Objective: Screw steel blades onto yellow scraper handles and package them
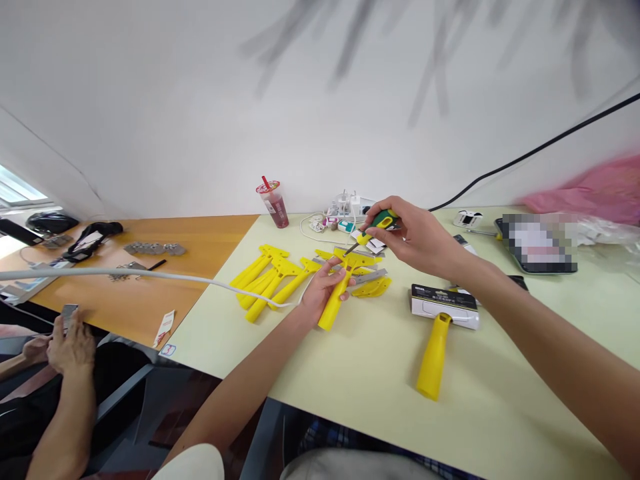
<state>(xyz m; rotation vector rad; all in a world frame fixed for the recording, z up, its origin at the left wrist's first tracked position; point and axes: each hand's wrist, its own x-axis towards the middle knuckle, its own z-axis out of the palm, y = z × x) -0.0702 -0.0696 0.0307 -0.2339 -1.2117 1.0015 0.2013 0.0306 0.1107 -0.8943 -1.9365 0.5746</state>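
Note:
My left hand (pixel 321 291) is wrapped round the handle of a yellow scraper (pixel 331 310), keeping its head pointed away from me over the table. In my right hand (pixel 406 232) is a green and yellow screwdriver (pixel 382 224), slanting down with its tip at the scraper's head. Whether the tip sits in a screw I cannot tell. Left of my left hand lie several yellow scraper handles (pixel 265 283) in a loose pile. Yellow plastic head pieces (pixel 373 288) and grey metal blades (pixel 369 277) lie just beyond the held scraper.
A packaged scraper (pixel 434 357) with a card sleeve lies at the right. Behind are a drink cup (pixel 274 205), a power strip (pixel 350 202) and a tablet-like device (pixel 537 247). A white cable (pixel 150 274) crosses the left. A person's hands (pixel 70 340) hold a phone there.

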